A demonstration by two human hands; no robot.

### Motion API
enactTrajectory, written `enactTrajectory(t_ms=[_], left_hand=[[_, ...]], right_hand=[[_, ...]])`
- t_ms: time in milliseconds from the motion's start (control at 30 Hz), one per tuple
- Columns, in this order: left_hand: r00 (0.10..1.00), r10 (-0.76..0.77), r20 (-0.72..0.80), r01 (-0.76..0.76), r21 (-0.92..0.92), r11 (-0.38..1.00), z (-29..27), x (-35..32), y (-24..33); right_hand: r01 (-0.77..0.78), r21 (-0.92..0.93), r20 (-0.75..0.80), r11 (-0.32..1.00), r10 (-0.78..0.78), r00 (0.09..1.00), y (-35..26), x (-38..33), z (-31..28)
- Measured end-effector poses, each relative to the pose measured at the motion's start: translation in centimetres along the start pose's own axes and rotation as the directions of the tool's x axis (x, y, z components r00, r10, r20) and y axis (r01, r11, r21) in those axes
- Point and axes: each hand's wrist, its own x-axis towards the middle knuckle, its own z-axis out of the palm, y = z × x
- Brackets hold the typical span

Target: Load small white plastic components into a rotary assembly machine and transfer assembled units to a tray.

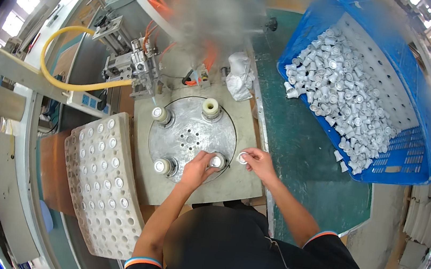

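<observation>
A round metal turntable (pixel 191 138) carries several pale round holders near its rim. At the holder on its near right, the fingers and thumb of my left hand (pixel 198 171) close around a small white cup-shaped part (pixel 217 161) seated there. Just right of the turntable, my right hand (pixel 260 165) pinches another small white flared part (pixel 242 158) between thumb and fingers. White-topped parts also sit in the far-left holder (pixel 161 115) and the near-left holder (pixel 163 166). The far-right holder (pixel 211 108) shows an open centre hole.
To the left lies a pale tray (pixel 75 192) of holes, partly filled with white parts. A blue crate (pixel 417 159) heaped with white flared pieces (pixel 340 85) stands at the far right on a green table (pixel 304 199). A nozzle mechanism (pixel 143 66) with a yellow hose (pixel 47 55) overhangs the turntable's far left.
</observation>
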Motion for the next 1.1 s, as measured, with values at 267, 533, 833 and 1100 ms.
enactTrajectory(t_ms=[267,533,833,1100], left_hand=[[0.977,-0.148,-0.155,0.106,-0.249,0.963,-3.1,-2.7,1.5],[0.946,-0.313,-0.087,0.239,-0.464,0.853,-3.4,-8.1,1.7],[0.861,-0.507,-0.042,0.449,-0.405,0.797,-1.3,-9.3,5.0],[0.850,-0.525,0.048,0.510,-0.330,0.795,-0.9,-8.3,7.1]], right_hand=[[0.342,-0.509,0.180,0.790,-0.290,0.940,1.2,2.2,5.7],[0.394,-0.613,-0.081,0.685,-0.551,0.831,1.4,4.7,-1.1],[-0.181,-0.960,-0.278,0.216,-0.626,0.729,-1.5,12.3,-22.8],[-0.063,-0.992,-0.125,0.113,-0.721,0.681,2.3,8.0,-23.9]])
